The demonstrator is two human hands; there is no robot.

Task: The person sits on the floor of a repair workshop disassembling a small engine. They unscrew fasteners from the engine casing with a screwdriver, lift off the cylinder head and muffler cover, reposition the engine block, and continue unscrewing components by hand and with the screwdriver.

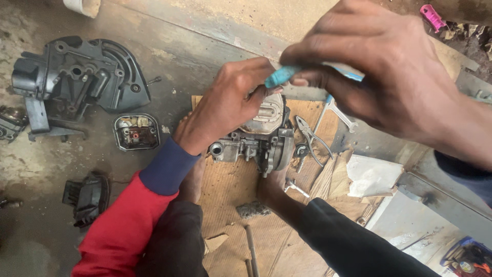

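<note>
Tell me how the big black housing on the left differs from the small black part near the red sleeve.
The housing is much larger than the small part. The housing lies open side up, showing ribs, holes and a curved edge; the small part is a compact block with fins or ridges. The housing sits farther from the person, the small part beside the sleeve. Both are black, detached, and lie on the concrete floor, untouched by either hand.

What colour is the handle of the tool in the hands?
Turquoise blue: the tool's plastic handle, pinched by the right hand, shows best in the head view.
</note>
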